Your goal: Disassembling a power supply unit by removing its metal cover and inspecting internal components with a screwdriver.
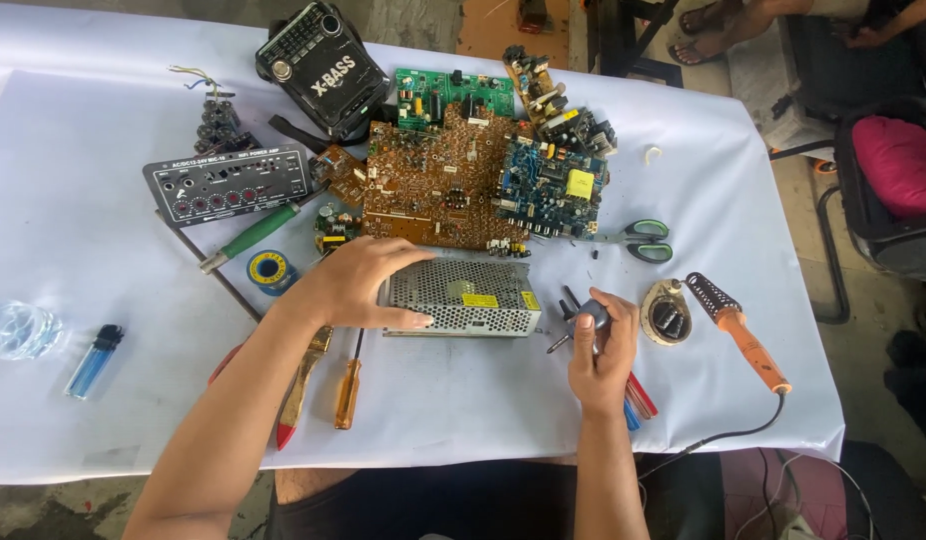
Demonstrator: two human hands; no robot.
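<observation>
Far left on the white-covered bench [73,420], a clear water bottle [18,330] lies on its side just beside a blue lighter [93,360] — if its cap is loose, water could spread toward the electronics. Further in, a grey amplifier panel [228,183] carries rows of small white lettering and red-ringed knobs; below it lie a green-handled tool [253,235] and a blue solder reel [270,270] with a yellow round label. At the back stands a black radio [323,65] with bold white lettering on its front. Left hand [358,285] rests flat on the left end of the perforated metal box [465,297], fingers spread and pressing, thumb along the near edge — if the hand shifts, the box could slide on the smooth cloth into the brown board [433,180] just behind it. The box sits at bench centre, with two yellow rectangular labels near its right end, too small to tell more. Near its front edge lie an amber-handled screwdriver [348,390] and a brush [303,385]. Right hand [603,350] is just beside the box's right end, fingers clenched round a dark-handled tool [583,320]; its tip could slip and jab the left hand. The blue board [553,185] bears a yellow square sticker. Scissors [638,240] lie beyond. The orange soldering iron [743,335] rests by its round stand [666,315], cord trailing off the edge — a snag could drag it; whether it is hot, cannot tell.
</observation>
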